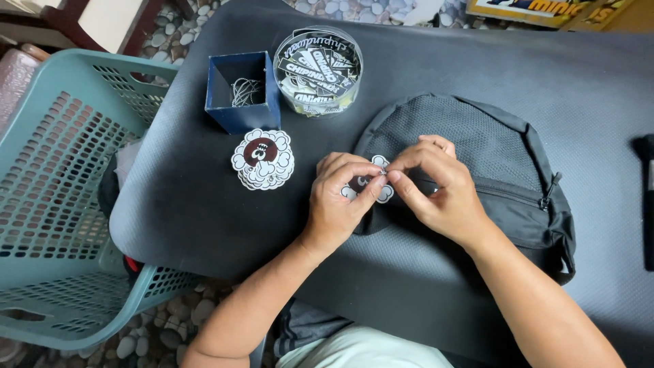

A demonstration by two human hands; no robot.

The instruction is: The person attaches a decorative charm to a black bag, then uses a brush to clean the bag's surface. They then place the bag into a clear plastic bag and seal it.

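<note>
My left hand point(340, 201) pinches a white cloud-shaped tag with a dark round centre point(373, 178) over the left end of a black mesh backpack point(477, 143). The fingertips of my right hand point(436, 187) meet the left ones at the tag's top edge, where a small metal piece shows between them. Both hands rest on the bag's front. A stack of matching cloud-shaped tags point(263, 158) lies on the dark mat point(204, 218) to the left of my hands.
A small blue open box point(240, 92) holding thin metal chains stands at the back left. Beside it is a clear round tub point(318, 70) of black-and-white labels. A teal plastic laundry basket point(61, 197) stands left of the mat, on a pebble floor.
</note>
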